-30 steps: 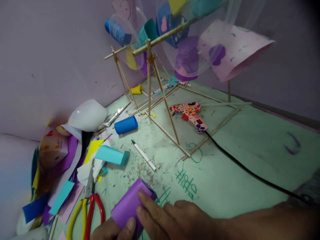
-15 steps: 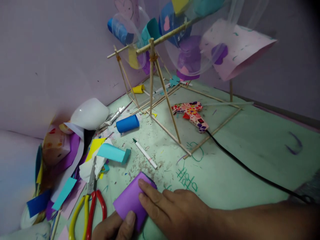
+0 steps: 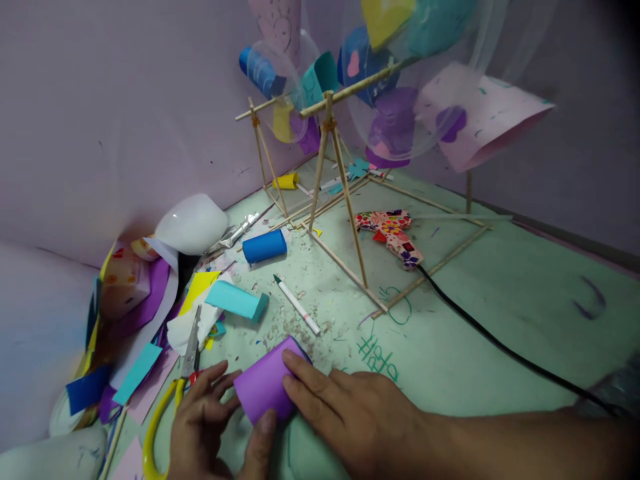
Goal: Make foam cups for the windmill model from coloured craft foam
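— What are the hands on?

— A purple roll of paper, lying on the green sheet near its near edge. The left hand takes it from the left: thumb pressed on the near end, the other fingers spread and curled against its side. The right hand lies almost flat, fingers stretched out, the first two tips resting on the roll's far right edge. It grips nothing and only presses.

— So which step is this?

— My reading is that the paper has been curled over and is being held shut along its overlap. The seam itself is under the thumb, so I cannot tell whether it is stuck down.

— What does the next move call for?

— Even pressure from both sides. Paper this springy would open if one hand lifted without the other taking over, and squeezing too hard would crease it.

— What lies around it?

— The scissors are just beside the left hand, their yellow handle partly under it. Beyond the roll are a marker pen, a teal roll and a blue roll. A heap of paper scraps fills the left edge.

— Does anything stand in the way?

— The stick frame with its paper shapes stands towards the far corner. The patterned glue gun lies inside its base, and its black cord trails across the sheet past the right forearm. A reach for the gun would have to clear that cord and the frame's low sticks.
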{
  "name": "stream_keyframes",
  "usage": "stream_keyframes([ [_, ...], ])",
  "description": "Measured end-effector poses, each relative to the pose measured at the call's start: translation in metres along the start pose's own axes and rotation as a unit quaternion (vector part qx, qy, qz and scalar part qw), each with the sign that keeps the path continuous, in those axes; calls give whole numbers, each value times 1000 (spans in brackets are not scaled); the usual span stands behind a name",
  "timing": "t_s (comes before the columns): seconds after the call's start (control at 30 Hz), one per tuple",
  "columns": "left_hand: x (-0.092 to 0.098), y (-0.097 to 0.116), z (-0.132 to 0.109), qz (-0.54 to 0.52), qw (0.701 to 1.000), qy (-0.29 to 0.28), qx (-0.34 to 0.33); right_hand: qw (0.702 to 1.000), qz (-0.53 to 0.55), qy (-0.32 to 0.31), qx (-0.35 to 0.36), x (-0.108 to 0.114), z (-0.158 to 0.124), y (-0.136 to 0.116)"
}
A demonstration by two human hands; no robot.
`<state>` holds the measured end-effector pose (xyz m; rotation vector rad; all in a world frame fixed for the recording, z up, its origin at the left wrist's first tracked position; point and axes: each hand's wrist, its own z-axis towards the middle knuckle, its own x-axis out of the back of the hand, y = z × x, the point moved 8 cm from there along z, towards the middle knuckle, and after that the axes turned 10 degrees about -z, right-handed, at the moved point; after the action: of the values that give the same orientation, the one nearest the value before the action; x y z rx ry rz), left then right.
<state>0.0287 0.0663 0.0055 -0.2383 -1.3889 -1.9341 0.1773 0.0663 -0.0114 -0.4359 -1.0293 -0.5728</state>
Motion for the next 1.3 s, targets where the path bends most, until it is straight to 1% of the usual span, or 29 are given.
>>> stream_keyframes([
  [0.07, -9, 8, 1, 41, 996, -40, -65, 1000, 6, -3, 0, 0, 0, 0],
  [0.13, -22, 19, -1, 101, 980, -96, -142, 1000, 17, -1, -1, 1, 0, 0],
  [0.2, -30, 25, -4, 122, 967, -124, -187, 999, 37, 6, -6, 4, 0, 1],
  [0.27, -33, 26, -5, 111, 966, -134, -192, 997, 72, 34, -10, 11, -2, 4],
  [0.37, -32, 26, -6, 98, 968, -137, -184, 985, 119, 123, -33, 33, -10, 19],
  [0.43, -32, 26, -7, 100, 968, -139, -185, 973, 118, 176, -94, 49, -20, 42],
  [0.47, -32, 26, -7, 101, 968, -137, -185, 965, 108, 195, -142, 56, -27, 58],
  [0.53, -31, 25, -6, 100, 970, -132, -181, 937, 73, 205, -272, 68, -44, 98],
  [0.6, -31, 24, -5, 97, 970, -135, -178, 900, 18, 167, -402, 75, -63, 139],
  [0.63, -31, 24, -6, 97, 969, -139, -181, 882, -8, 140, -450, 78, -71, 157],
  [0.7, -32, 24, -7, 99, 966, -147, -187, 851, -45, 44, -522, 76, -83, 189],
  [0.77, -32, 24, -7, 99, 967, -145, -186, 838, -64, -48, -539, 70, -89, 210],
  [0.8, -32, 24, -7, 96, 968, -143, -182, 834, -67, -84, -541, 65, -90, 218],
  [0.83, -32, 24, -7, 93, 969, -141, -180, 834, -69, -115, -535, 60, -89, 223],
  [0.9, -32, 25, -7, 87, 970, -136, -182, 835, -68, -156, -523, 51, -87, 229],
  [0.97, -33, 26, -8, 86, 968, -131, -194, 838, -66, -172, -514, 45, -81, 230],
  [1.07, -32, 25, -9, 94, 966, -124, -209, 840, -32, -169, -515, 38, -70, 231],
  [1.17, -31, 26, -10, 100, 963, -117, -221, 829, 14, -157, -537, 33, -62, 236],
  [1.3, -30, 28, -10, 102, 965, -116, -210, 812, 49, -146, -562, 27, -54, 244],
])
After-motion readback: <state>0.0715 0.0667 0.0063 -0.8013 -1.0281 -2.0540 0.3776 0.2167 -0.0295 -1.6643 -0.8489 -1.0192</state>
